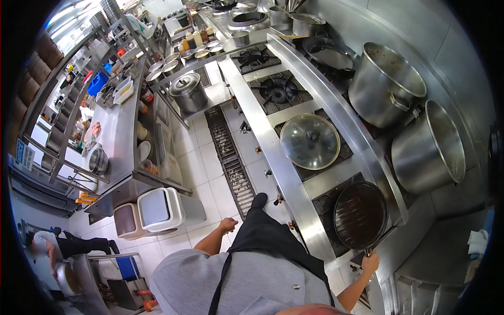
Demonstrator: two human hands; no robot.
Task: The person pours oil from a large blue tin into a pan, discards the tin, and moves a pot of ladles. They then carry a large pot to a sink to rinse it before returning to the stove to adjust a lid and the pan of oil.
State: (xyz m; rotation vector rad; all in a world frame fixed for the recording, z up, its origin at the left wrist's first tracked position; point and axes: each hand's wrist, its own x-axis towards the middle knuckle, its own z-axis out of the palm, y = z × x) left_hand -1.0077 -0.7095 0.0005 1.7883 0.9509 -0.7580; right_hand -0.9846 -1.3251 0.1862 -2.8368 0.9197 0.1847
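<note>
My right hand point(370, 262) grips the handle of a dark round frying pan point(360, 215) that sits on the nearest burner of the long steel range point(294, 194). My left hand point(229, 224) hangs at my side over the tiled floor, with fingers curled and nothing in it. A black apron over a grey shirt fills the lower middle of the view, and one black shoe point(258, 200) shows by the range front.
A glass lid point(310, 140) covers the burner beyond the pan. Two large steel stockpots point(386, 84) point(428, 149) lie tilted on the back ledge. A floor drain grate point(231, 163), lidded bins point(157, 209) and a steel prep table point(118, 142) are left. Another person point(58, 247) works at far left.
</note>
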